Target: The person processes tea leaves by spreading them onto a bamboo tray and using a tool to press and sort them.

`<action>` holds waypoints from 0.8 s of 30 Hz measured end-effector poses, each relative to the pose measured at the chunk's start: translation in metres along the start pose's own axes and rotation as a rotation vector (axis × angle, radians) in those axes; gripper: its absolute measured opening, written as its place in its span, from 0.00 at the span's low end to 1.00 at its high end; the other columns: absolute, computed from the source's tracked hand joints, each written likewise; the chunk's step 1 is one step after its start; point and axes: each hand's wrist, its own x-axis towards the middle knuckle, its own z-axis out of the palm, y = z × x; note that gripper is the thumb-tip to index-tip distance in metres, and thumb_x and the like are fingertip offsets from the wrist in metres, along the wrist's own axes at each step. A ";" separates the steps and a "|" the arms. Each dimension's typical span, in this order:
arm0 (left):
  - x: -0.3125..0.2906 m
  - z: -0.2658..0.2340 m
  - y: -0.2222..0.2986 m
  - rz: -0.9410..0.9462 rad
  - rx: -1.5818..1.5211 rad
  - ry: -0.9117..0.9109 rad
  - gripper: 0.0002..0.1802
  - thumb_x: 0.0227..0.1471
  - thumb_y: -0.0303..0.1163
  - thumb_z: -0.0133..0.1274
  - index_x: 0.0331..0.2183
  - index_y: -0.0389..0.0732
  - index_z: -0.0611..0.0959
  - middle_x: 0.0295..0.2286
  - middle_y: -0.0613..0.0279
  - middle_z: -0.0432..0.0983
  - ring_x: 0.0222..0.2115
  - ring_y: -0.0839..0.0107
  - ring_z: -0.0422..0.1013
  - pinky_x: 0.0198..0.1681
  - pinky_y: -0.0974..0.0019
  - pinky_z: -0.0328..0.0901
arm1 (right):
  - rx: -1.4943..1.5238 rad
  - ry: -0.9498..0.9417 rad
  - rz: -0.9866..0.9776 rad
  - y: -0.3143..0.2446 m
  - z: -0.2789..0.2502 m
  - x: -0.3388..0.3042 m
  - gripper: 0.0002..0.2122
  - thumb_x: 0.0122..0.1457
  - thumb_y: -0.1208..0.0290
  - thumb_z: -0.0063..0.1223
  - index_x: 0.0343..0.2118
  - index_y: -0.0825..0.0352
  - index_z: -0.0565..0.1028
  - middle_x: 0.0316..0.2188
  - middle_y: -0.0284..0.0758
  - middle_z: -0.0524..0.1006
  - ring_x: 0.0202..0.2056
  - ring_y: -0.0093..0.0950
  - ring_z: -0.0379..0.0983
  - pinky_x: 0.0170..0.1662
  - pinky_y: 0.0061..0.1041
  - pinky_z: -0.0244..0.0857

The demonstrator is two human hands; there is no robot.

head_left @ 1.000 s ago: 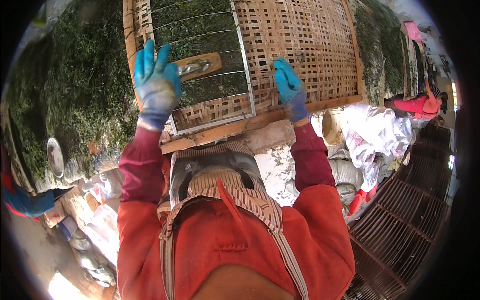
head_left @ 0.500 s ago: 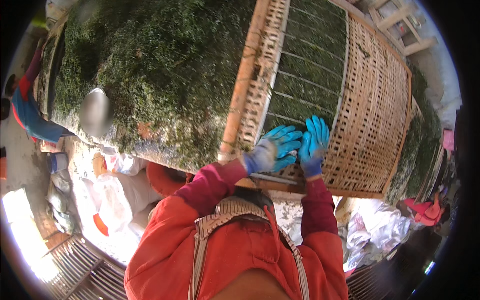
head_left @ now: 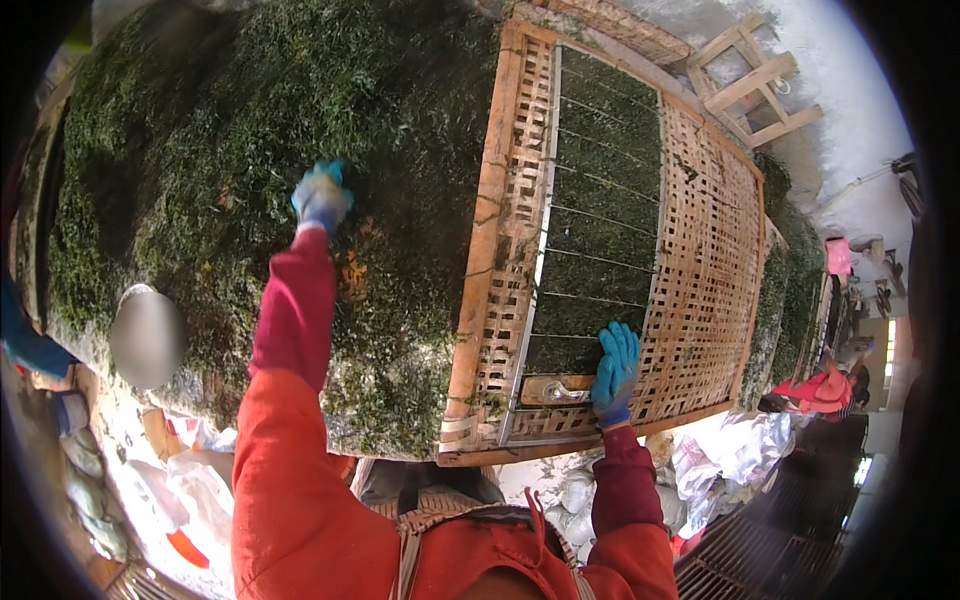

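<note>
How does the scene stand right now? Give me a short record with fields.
Left hand: blue-gloved, blurred, over the loose greens; contact unclear
Right hand: blue-gloved, open, at the right end of the block
Block: wooden, at the near end of the frame
Frame: thin crossbars, greens inside, lying on the tray
Tray: woven, wood-edged, right of the loose greens
Rest: white bags and a person in red, right

Hard light bleaches the crumpled white plastic bags [head_left: 165,485] at lower left, while the dark brown slatted grating [head_left: 785,525] at lower right sinks into shadow. The left hand in its blue, pale-cuffed glove [head_left: 322,197] is blurred. The smeared pale-grey oval [head_left: 148,338] is perhaps a dish. Fisheye curvature bends everything toward a black rim.
</note>
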 end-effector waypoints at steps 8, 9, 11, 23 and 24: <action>-0.160 -0.057 0.030 0.075 -0.970 -0.060 0.27 0.44 0.22 0.64 0.50 0.41 0.84 0.42 0.60 0.83 0.41 0.67 0.80 0.47 0.66 0.74 | -0.147 -0.012 0.009 -0.020 -0.017 -0.005 0.18 0.70 0.65 0.42 0.54 0.71 0.76 0.59 0.47 0.73 0.63 0.52 0.65 0.68 0.49 0.54; -0.169 -0.079 0.031 0.093 -1.114 -0.031 0.26 0.45 0.18 0.63 0.50 0.38 0.84 0.43 0.60 0.83 0.41 0.69 0.79 0.47 0.67 0.74 | -0.205 -0.027 -0.012 -0.028 -0.020 0.003 0.18 0.70 0.65 0.45 0.54 0.71 0.76 0.60 0.47 0.73 0.63 0.52 0.65 0.67 0.49 0.55; -0.179 -0.114 0.026 0.388 -1.216 0.193 0.27 0.45 0.15 0.61 0.51 0.33 0.82 0.43 0.59 0.83 0.40 0.71 0.79 0.47 0.65 0.76 | -0.103 0.033 0.001 -0.054 -0.023 0.018 0.20 0.64 0.70 0.55 0.57 0.71 0.74 0.62 0.47 0.71 0.64 0.49 0.64 0.68 0.47 0.56; -0.214 -0.227 0.061 0.602 -1.941 0.049 0.27 0.41 0.16 0.56 0.49 0.31 0.81 0.42 0.55 0.83 0.41 0.66 0.79 0.48 0.62 0.74 | 1.394 -0.018 -0.343 -0.279 0.047 0.201 0.35 0.60 0.66 0.64 0.66 0.70 0.58 0.62 0.46 0.66 0.61 0.37 0.66 0.63 0.37 0.64; -0.216 -0.235 0.057 0.663 -2.009 0.013 0.27 0.42 0.14 0.56 0.49 0.31 0.81 0.42 0.54 0.83 0.41 0.65 0.80 0.49 0.61 0.74 | 1.493 -0.078 -0.313 -0.284 0.052 0.209 0.27 0.63 0.66 0.59 0.62 0.69 0.63 0.57 0.43 0.70 0.56 0.35 0.70 0.59 0.36 0.68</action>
